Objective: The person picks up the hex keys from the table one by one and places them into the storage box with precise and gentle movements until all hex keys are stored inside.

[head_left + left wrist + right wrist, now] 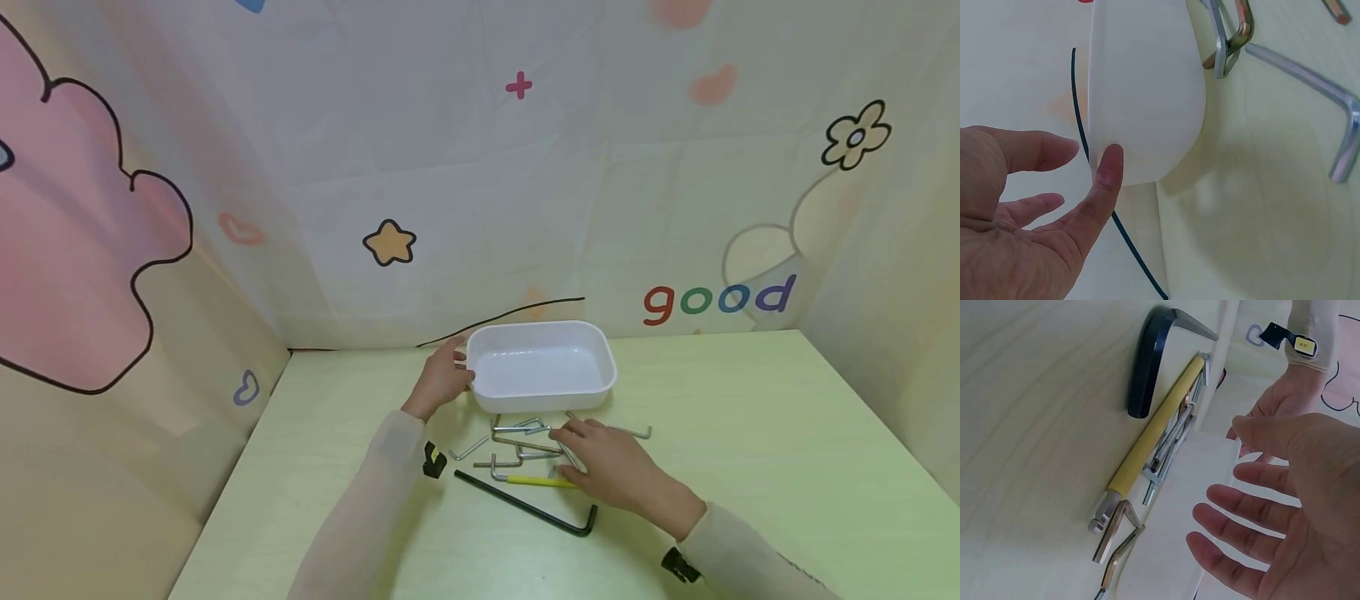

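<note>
A white plastic tray [542,403] stands at the back of the table, and nothing lies in it. My left hand [441,379] is at the tray's left end. In the left wrist view one fingertip [1110,164] touches the tray's end wall, while the other fingers are spread apart. Above the right part of a loose pile of silver and bronze hex keys [528,443] is my right hand [611,464]. Its fingers are loosely bent and hold nothing in the right wrist view. A yellow-sleeved hex key [1157,428] lies in the pile, its right end hidden by the hand in the head view.
A large black hex key [521,503] lies nearest the front. One silver hex key [469,448] sits apart at the left, another [637,432] to the right. A printed cloth [465,208] hangs behind the table's back edge, close to the tray.
</note>
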`<move>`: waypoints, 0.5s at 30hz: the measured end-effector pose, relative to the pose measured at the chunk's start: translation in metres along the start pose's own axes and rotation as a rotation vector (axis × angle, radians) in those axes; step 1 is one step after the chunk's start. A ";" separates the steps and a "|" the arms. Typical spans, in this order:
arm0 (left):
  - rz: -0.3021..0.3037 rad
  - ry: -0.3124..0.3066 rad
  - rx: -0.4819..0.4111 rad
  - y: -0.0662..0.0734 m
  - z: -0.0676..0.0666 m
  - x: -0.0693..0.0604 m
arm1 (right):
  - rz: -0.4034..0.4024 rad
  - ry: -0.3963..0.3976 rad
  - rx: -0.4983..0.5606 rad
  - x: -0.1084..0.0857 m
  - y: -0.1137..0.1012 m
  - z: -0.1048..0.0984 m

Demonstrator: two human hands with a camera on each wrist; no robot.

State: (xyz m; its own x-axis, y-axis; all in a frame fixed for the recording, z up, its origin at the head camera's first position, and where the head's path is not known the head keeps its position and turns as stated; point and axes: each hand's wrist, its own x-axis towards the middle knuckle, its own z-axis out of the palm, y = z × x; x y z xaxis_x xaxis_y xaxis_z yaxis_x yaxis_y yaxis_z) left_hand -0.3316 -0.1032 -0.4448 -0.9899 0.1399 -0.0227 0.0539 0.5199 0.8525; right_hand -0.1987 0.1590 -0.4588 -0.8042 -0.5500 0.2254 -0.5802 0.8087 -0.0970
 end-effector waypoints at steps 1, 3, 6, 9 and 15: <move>-0.008 -0.004 -0.012 0.000 0.001 0.000 | -0.002 -0.001 0.001 0.000 0.000 0.001; -0.019 -0.008 -0.023 -0.001 0.001 0.001 | -0.009 0.002 -0.002 -0.001 0.000 0.002; -0.027 -0.008 -0.022 -0.001 0.003 0.003 | -0.013 0.005 -0.007 -0.002 0.000 0.003; -0.036 -0.001 -0.036 -0.004 0.004 0.005 | -0.012 -0.003 -0.002 -0.004 0.001 0.005; -0.077 0.011 -0.136 -0.009 0.005 0.010 | -0.020 0.005 -0.002 -0.005 0.003 0.008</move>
State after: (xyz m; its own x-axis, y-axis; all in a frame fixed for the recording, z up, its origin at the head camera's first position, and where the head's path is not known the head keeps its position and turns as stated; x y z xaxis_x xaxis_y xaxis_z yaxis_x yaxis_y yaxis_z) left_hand -0.3414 -0.1022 -0.4557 -0.9918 0.0945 -0.0857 -0.0398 0.4094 0.9115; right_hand -0.1976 0.1624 -0.4675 -0.7917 -0.5651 0.2322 -0.5960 0.7979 -0.0901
